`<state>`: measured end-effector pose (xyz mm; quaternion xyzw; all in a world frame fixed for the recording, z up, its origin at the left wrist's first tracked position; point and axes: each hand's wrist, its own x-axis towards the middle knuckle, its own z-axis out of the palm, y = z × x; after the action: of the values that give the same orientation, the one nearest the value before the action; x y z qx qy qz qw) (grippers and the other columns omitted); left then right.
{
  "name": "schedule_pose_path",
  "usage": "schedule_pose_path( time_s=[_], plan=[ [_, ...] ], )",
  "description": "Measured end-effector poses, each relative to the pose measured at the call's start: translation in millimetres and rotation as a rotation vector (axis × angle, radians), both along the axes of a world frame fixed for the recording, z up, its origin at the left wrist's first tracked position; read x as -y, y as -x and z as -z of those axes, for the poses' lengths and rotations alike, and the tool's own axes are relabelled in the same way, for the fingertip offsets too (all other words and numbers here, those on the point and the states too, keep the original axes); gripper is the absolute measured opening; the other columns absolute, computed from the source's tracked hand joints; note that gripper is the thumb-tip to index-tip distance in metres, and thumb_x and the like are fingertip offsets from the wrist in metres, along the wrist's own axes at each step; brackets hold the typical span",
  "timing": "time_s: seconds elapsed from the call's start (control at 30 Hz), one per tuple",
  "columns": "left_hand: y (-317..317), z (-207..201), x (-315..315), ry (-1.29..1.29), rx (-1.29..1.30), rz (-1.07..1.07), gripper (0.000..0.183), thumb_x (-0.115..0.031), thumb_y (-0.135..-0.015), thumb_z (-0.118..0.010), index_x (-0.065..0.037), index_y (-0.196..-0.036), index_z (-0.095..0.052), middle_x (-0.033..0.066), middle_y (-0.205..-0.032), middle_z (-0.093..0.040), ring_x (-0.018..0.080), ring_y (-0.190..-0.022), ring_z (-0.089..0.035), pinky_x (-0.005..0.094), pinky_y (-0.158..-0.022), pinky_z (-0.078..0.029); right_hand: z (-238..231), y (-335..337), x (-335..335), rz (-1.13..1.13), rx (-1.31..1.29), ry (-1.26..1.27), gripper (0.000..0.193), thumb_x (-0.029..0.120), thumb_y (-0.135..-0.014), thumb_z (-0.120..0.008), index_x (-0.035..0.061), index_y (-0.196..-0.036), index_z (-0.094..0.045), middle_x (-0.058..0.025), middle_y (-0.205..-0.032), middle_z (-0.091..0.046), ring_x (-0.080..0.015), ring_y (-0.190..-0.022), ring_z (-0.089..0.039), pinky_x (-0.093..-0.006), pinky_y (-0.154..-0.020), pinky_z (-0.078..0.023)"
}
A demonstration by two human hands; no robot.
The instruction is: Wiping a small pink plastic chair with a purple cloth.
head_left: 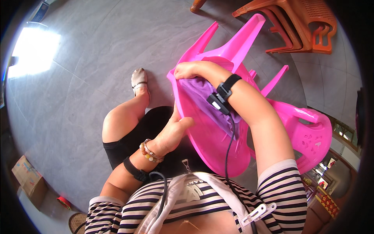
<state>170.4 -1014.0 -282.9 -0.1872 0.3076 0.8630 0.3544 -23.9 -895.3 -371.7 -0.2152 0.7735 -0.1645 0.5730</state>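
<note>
A bright pink plastic chair (pixel 224 154) is tipped over in front of me, its legs pointing up and away and its pierced backrest at the right. My left hand (pixel 176 130) is closed round the chair's near left edge, thumb on the inner face and fingers hidden behind it. Farther up that edge, my right hand (pixel 187 71) is curled closed on a purple cloth (pixel 200 95), pressing it against the pink plastic. The cloth hangs under my right forearm, which covers part of it. A cable runs down from the black wrist strap.
Stacked orange plastic chairs (pixel 292 29) stand at the far right on the grey tiled floor (pixel 97 46). A cardboard box (pixel 29 181) and a small red dish (pixel 63 202) are at the lower left. My foot (pixel 139 80) is left of the chair.
</note>
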Motion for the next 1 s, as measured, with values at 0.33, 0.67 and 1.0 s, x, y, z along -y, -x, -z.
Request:
schedule_pose_path(
  time_s=[0.33, 0.67, 1.0],
  plan=[
    [18.0, 12.0, 1.9, 0.003, 0.199, 0.064, 0.072, 0.001, -0.083, -0.054, -0.012, -0.147, -0.022, 0.0074, -0.123, -0.053, 0.0164, -0.101, -0.061, 0.0331, -0.083, -0.054, -55.3, -52.9, -61.3, 0.183, -0.155, 0.094, 0.069, 0.033, -0.078, -0.071, 0.0015, -0.136, -0.049, -0.0232, -0.121, -0.062, -0.0336, -0.116, -0.059, -0.0393, -0.097, -0.046],
    [-5.4, 15.4, -14.2, 0.254, -0.052, 0.193, 0.103, 0.001, -0.078, -0.057, -0.015, -0.153, 0.012, 0.0092, -0.124, -0.046, 0.0131, -0.090, -0.053, 0.0253, -0.070, -0.048, -22.5, -80.2, -71.9, 0.120, -0.293, 0.085, 0.039, 0.021, -0.074, -0.065, 0.0154, -0.111, -0.071, -0.0171, -0.105, -0.069, -0.0334, -0.103, -0.065, -0.0440, -0.091, -0.050],
    [-14.7, 28.0, -14.8, 0.265, -0.026, 0.193, 0.105, 0.007, -0.077, -0.056, -0.013, -0.153, 0.013, 0.0120, -0.137, -0.037, 0.0180, -0.113, -0.048, 0.0286, -0.087, -0.047, 40.1, -31.5, -12.1, -0.288, -0.219, -0.177, 0.042, 0.012, -0.070, -0.061, 0.0205, -0.110, -0.072, -0.0119, -0.101, -0.071, -0.0307, -0.098, -0.067, -0.0439, -0.082, -0.052]
  ],
)
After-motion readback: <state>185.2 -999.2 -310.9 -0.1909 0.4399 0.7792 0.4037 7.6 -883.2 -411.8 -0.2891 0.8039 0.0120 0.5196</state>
